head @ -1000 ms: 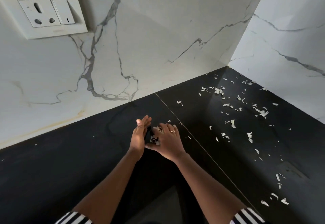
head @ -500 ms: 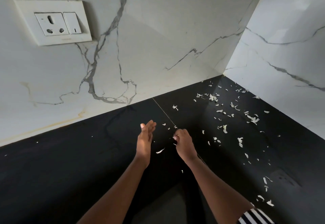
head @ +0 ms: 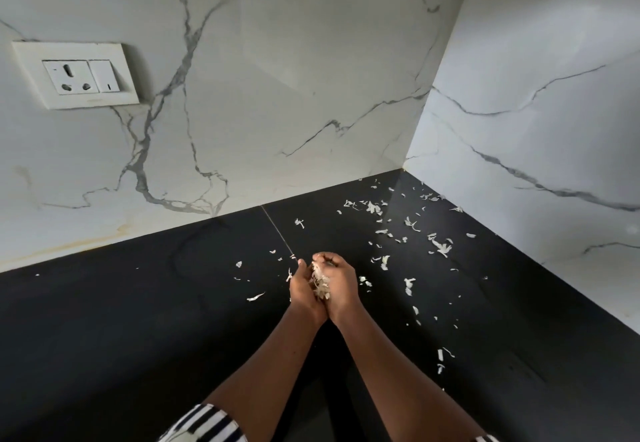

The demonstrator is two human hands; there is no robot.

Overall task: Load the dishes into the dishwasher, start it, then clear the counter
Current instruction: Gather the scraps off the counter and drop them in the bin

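Pale vegetable scraps lie scattered over the black counter, thickest toward the back right corner. My left hand and my right hand are pressed together at the counter's middle, cupped around a small heap of scraps that shows in the gap between them. The right hand's fingers curl over the top of the heap; the left hand's fingers bend around its side. A single longer scrap lies just left of my hands. No dishes or dishwasher are in view.
White marble-pattern walls meet in a corner behind the counter at the right. A white socket and switch plate is mounted on the back wall at upper left. A thin seam crosses the counter.
My hands were apart half a second ago, the left one flat and upright. They have come together and now cup a heap of scraps between them. The view has tilted upward slightly.
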